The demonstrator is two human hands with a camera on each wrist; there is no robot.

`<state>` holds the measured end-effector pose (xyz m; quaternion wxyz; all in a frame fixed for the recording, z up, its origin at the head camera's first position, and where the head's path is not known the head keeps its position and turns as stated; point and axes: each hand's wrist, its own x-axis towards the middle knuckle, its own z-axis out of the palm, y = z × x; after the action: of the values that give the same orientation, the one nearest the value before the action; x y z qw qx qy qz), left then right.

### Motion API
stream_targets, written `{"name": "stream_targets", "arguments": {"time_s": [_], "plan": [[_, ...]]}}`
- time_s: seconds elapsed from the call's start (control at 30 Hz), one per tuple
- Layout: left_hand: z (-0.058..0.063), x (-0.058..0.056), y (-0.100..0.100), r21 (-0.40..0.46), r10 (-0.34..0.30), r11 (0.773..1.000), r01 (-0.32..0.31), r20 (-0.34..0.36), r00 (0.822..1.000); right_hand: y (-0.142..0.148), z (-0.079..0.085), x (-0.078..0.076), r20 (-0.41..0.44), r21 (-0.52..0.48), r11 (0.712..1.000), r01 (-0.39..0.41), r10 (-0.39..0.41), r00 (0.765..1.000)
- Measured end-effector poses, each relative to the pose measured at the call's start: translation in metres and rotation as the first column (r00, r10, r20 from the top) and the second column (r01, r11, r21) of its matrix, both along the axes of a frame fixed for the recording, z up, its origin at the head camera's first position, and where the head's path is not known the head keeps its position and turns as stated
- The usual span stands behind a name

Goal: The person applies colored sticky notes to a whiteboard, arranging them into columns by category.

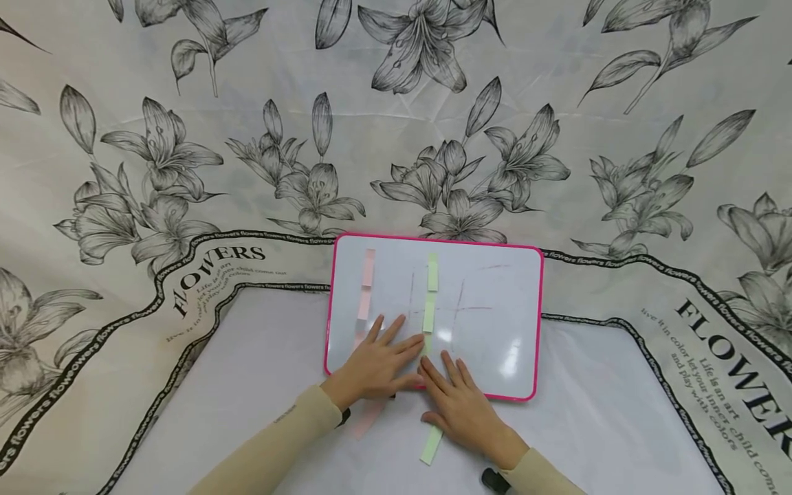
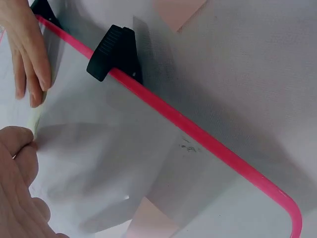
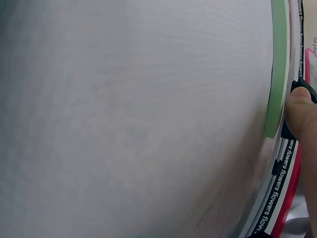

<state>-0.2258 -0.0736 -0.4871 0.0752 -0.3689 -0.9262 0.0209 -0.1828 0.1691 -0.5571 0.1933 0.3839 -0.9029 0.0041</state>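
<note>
A whiteboard (image 1: 507, 323) with a pink frame lies before me. Over its lower left part spreads my left hand (image 1: 379, 363), its fingertips at the lower end of a column of green paper slips (image 1: 429, 313). My right hand (image 1: 459, 405) reaches over the bottom edge, straight fingers pressing at the same column. In the left wrist view, the left hand (image 2: 20, 183) and right hand (image 2: 29, 59) meet at a pale green slip (image 2: 37, 116), mostly covered. Left of it runs a column of pink slips (image 1: 366, 302), its lower part behind the left hand.
A green strip pad (image 1: 431, 447) lies below the board, partly under the right hand; a pink one (image 1: 369, 421) lies near the left wrist. Black clips (image 2: 116, 54) grip the board's frame. Faint red lines (image 1: 475, 308) mark the board. Flower-printed cloth (image 1: 297, 165) hangs behind.
</note>
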Motion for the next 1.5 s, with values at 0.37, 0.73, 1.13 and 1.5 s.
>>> {"name": "stream_targets", "arguments": {"time_s": [0.37, 0.73, 1.13, 1.5], "plan": [[-0.003, -0.001, 0.015, 0.033, -0.039, 0.999, 0.04, -0.034, 0.999, 0.001, -0.001, 0.001, 0.013, -0.024, 1.0, 0.0, 0.001, 1.0], [-0.023, 0.013, 0.007, 0.027, -0.027, 0.999, 0.026, 0.037, 0.999, 0.003, 0.014, 0.008, 0.084, -0.026, 1.0, -0.001, 0.003, 0.996], [-0.036, 0.038, 0.008, 0.052, -0.021, 0.999, 0.015, 0.12, 0.993, 0.042, 0.034, 0.045, 0.059, -0.217, 0.976, 0.018, -0.005, 0.998], [-0.048, 0.067, 0.002, 0.106, -0.124, 0.989, 0.103, 0.213, 0.969, 0.09, 0.03, 0.074, 0.073, -0.241, 0.967, 0.078, -0.062, 0.995]]}}
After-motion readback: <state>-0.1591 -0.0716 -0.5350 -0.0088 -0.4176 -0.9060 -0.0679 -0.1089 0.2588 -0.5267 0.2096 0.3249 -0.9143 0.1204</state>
